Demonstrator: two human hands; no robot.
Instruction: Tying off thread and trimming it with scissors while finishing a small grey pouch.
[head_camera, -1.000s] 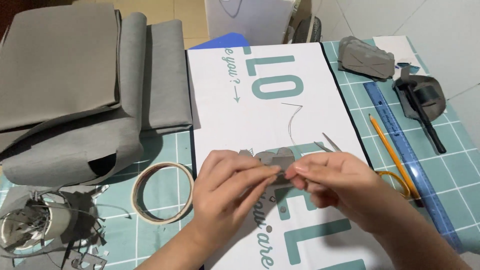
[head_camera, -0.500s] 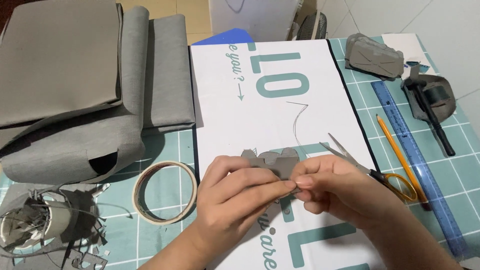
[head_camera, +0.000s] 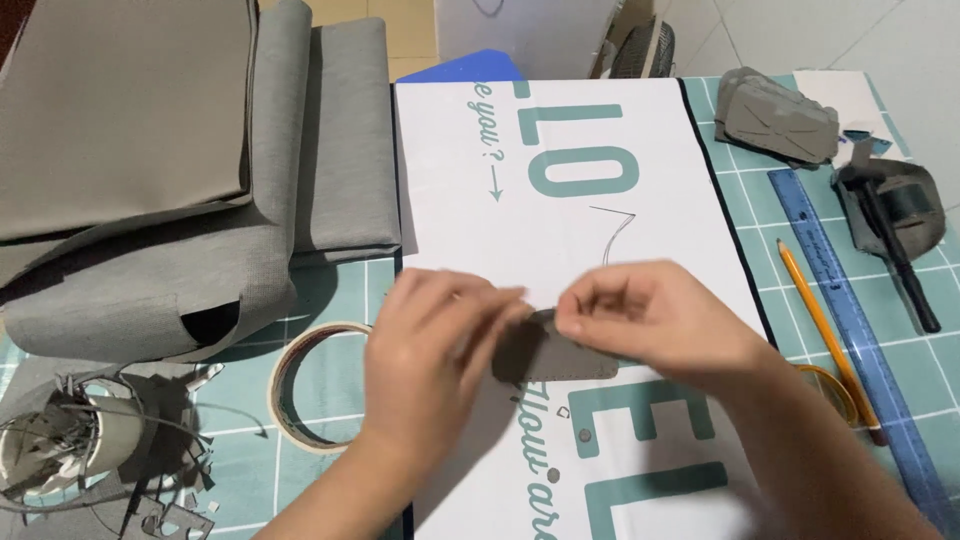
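Your left hand and right hand meet at the centre of the view, over the white printed sheet. Both pinch a small grey fabric piece with a stitched edge: the left fingers close on its left end, the right fingers on its upper right edge. A thin dark thread rises from the right hand toward 12 o'clock; you cannot tell whether a needle is held.

The work surface is a teal cutting mat with a white grid. The white sheet lies across it from 12 o'clock to 6 o'clock, with large teal lettering and a dark border on its right edge.

At 10 o'clock, folded grey fabric is stacked in thick layers and overhangs the mat. At 8 o'clock, just beside your left wrist, a roll of masking tape lies flat. Farther toward 8 o'clock, a heap of grey fabric scraps sits around a pale round item.

At 3 o'clock, a blue ruler runs diagonally, with a yellow pencil just beside it on the inner side. A yellow-handled tool lies partly under your right forearm. At 2 o'clock sit a shaped grey fabric part and a dark tool on a grey piece.

Beyond the surface at 12 o'clock, pale floor tiles and a blue object show.
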